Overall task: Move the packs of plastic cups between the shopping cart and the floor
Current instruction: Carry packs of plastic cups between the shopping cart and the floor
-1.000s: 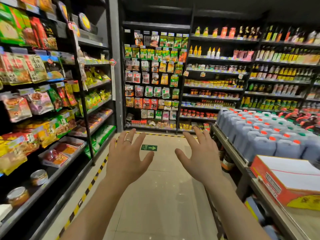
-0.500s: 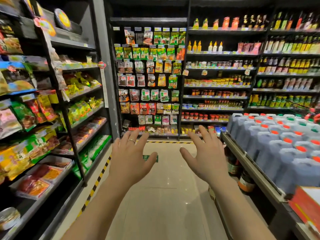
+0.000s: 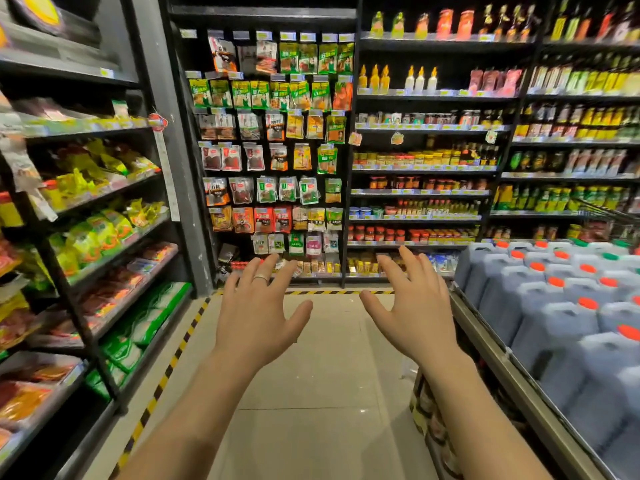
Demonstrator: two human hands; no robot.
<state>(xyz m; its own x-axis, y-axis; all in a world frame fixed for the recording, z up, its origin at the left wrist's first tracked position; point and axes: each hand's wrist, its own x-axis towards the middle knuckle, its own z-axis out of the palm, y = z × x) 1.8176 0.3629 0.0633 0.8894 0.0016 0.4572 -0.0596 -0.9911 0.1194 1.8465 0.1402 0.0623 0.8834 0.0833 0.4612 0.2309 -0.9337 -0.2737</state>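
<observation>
Beige tiled floor [image 3: 311,393] lies beneath left hand [image 3: 256,317] and right hand [image 3: 412,317], each grip spread, empty; cup packs unseen, so finding them likely comes first.

The floor [image 3: 311,427] is pale beige tile, and the tape [image 3: 165,375] along its edge is striped yellow and black. The jugs [image 3: 561,327] on the right are grey-blue — most caps [image 3: 585,303] orange-red, a few green. The shelves [image 3: 263,12] are black. The packets [image 3: 121,351] low on the left are green and white; the ring [image 3: 259,278] is silver.
</observation>
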